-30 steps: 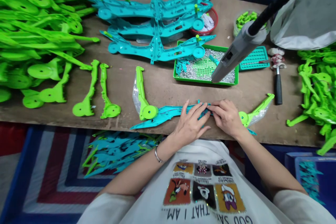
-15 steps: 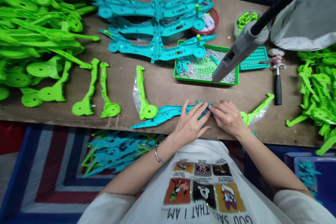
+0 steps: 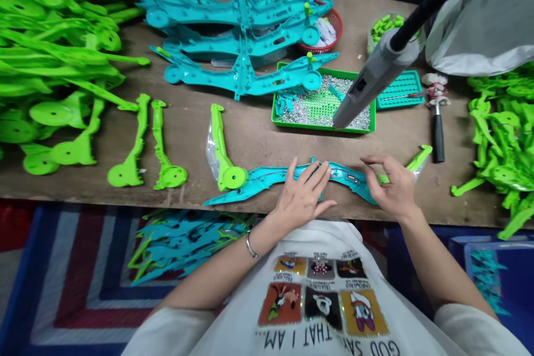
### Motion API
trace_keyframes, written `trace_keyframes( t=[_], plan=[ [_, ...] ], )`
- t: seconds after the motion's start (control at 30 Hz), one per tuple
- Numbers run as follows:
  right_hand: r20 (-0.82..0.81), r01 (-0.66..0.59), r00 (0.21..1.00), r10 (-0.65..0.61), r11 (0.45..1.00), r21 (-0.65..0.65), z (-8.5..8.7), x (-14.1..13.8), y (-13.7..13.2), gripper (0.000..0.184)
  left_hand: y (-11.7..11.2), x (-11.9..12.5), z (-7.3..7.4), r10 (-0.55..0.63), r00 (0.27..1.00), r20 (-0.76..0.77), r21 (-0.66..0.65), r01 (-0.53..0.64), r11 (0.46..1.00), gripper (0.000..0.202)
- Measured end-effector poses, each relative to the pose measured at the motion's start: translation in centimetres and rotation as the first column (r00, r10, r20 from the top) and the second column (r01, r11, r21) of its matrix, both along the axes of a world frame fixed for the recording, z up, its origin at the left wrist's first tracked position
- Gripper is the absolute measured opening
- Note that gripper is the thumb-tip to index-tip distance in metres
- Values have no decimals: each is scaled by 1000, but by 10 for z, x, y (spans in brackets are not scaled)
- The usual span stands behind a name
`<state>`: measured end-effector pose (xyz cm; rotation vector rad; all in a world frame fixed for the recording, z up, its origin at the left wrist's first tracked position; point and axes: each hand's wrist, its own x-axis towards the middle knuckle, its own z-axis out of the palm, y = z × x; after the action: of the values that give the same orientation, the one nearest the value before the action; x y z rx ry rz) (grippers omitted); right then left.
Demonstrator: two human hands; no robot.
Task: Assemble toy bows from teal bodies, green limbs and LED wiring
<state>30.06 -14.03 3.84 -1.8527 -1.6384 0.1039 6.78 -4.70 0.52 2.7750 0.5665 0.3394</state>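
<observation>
A long teal plastic frame (image 3: 267, 178) lies along the near edge of the wooden table (image 3: 258, 133). My left hand (image 3: 302, 197) rests flat on its middle, fingers stretched out. My right hand (image 3: 390, 186) hovers over the frame's right part, fingers curled and spread, nothing seen in them. A green arm piece (image 3: 223, 153) with a round hub sits at the frame's left end. Another green arm piece (image 3: 417, 160) pokes out beyond my right hand.
A grey power screwdriver (image 3: 371, 80) hangs over a green tray of screws (image 3: 323, 108). Stacked teal frames (image 3: 242, 33) lie behind. Green parts (image 3: 54, 61) pile at the left and green parts (image 3: 504, 139) at the right. A hammer (image 3: 437, 122) lies beside the tray.
My right hand has lifted off the middle of the teal frame and moved right, its fingers opening. My left hand has stayed flat on the frame.
</observation>
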Motion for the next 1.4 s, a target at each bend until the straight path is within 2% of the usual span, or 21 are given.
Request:
trace_keyframes(
  t=[0.07,0.13,0.27,0.4,0.5,0.63,0.93,1.03,1.13,1.2,1.3,1.4],
  plan=[
    [61,38,997,-38,999,3,1,0,-11,20,-1,1,0,3,1000,-31,21,-3,1000,68],
    [95,13,995,-10,999,-36,-1,-4,-21,19,-1,1,0,5,999,-52,36,-3,999,67],
    [74,-1,997,10,992,-127,-7,-16,-31,15,-2,1,0,4,998,-70,51,-1,999,67],
    [109,52,993,-33,983,-177,-12,-24,-28,6,-2,1,-2,6,996,-90,63,0,998,69],
    [145,45,989,-18,982,-186,-15,-24,-26,1,-2,0,-2,-3,994,-105,63,9,998,68],
    [142,-13,989,39,985,-174,-16,-21,-27,2,-2,0,-3,-10,994,-113,53,16,998,69],
    [178,-20,983,50,986,-167,-17,-19,-23,5,-2,0,-3,-9,992,-129,56,17,998,70],
    [253,-57,962,102,982,-178,-10,-19,-22,7,-2,0,-3,-10,991,-133,53,17,998,70],
    [349,-134,909,226,954,-268,1,-17,-21,5,-1,0,-3,-11,990,-137,49,18,999,70],
    [376,-167,879,295,927,-337,9,-14,-20,11,-1,0,-3,-14,990,-140,49,21,999,69],
    [240,-221,918,315,910,-351,16,-5,-18,20,-1,0,-2,-17,988,-153,49,25,999,69],
    [-4,-192,980,199,943,-272,17,6,-11,21,-1,0,-3,-18,987,-162,52,27,998,69]
  ],
)
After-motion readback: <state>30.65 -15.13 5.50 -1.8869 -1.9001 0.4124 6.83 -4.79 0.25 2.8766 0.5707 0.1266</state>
